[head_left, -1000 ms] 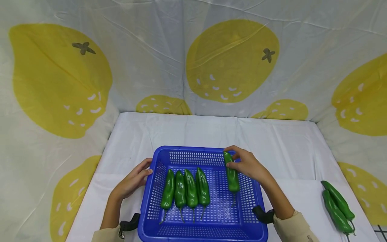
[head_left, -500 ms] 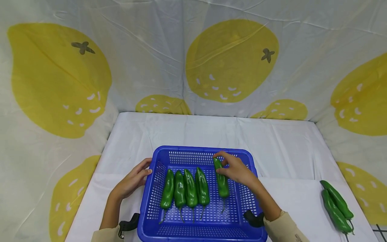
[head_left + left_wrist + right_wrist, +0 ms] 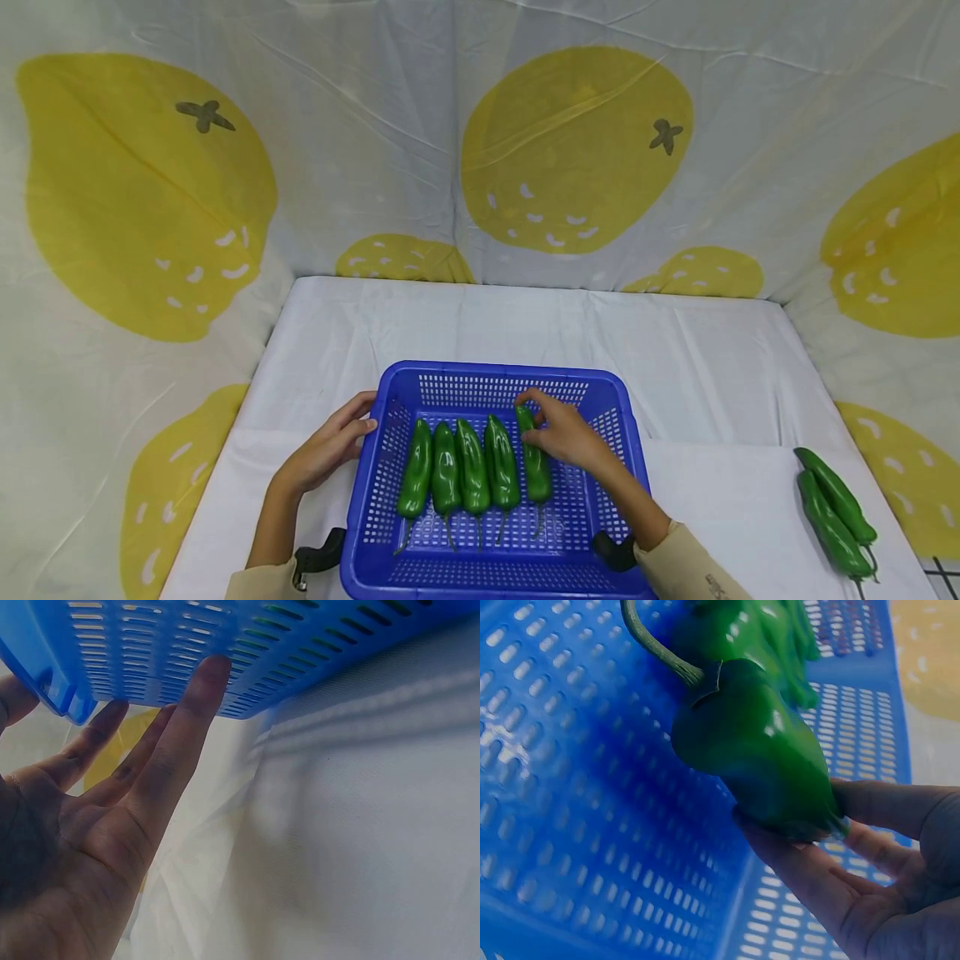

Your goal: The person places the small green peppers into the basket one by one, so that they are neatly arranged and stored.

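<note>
In the head view my right hand (image 3: 568, 433) pinches a long green pepper (image 3: 537, 479) near its tip, inside the blue basket (image 3: 498, 579). The stem of this pepper points toward me. Several more green peppers (image 3: 472, 475) lie side by side just left of it. The right wrist view shows thumb and fingers around the narrow end of the held pepper (image 3: 757, 750). My left hand (image 3: 326, 450) is at the basket's left side. Its straight fingers (image 3: 176, 750) touch the outer basket wall below the rim in the left wrist view.
Two green peppers (image 3: 834, 517) lie together on the white tablecloth (image 3: 720, 500), right of the basket. A lemon-print cloth (image 3: 375, 150) walls off the back and sides. Black straps (image 3: 321, 552) sit at both wrists.
My right hand has moved left and lower with the pepper, from the basket's right side to beside the row. The left hand and the basket have stayed in place.
</note>
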Tool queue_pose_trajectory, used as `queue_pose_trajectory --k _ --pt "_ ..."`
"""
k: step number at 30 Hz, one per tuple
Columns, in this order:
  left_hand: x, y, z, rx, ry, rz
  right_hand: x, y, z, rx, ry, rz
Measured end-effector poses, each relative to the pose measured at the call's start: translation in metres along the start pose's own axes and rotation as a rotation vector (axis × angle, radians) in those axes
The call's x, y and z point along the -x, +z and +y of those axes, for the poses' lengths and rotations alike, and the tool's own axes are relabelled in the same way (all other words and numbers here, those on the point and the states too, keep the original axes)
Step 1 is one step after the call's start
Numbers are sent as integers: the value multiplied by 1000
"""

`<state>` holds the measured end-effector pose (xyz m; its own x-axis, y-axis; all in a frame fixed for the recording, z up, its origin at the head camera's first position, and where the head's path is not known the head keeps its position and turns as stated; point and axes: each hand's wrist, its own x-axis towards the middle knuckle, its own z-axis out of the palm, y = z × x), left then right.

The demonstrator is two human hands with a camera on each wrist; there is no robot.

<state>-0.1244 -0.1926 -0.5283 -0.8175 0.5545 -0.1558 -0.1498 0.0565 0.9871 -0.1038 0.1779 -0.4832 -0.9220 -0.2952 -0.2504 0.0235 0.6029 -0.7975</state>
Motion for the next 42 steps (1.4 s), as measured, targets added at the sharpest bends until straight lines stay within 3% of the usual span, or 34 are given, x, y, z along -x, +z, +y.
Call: queue_pose_trajectory --k 5,16,22,35,42 --pt "0 0 1 5 -5 2 -1 9 -2 4 -24 -10" --pt "0 0 3 -3 -3 4 -3 20 -5 134 -57 -46" --pt "-1 0 2 2 -9 2 0 18 -5 142 -30 -37" --pt "-1 0 2 -2 -1 -5 4 3 -3 186 0 -7" --pt "-1 1 3 -4 -9 2 13 -22 -8 175 -80 -17"
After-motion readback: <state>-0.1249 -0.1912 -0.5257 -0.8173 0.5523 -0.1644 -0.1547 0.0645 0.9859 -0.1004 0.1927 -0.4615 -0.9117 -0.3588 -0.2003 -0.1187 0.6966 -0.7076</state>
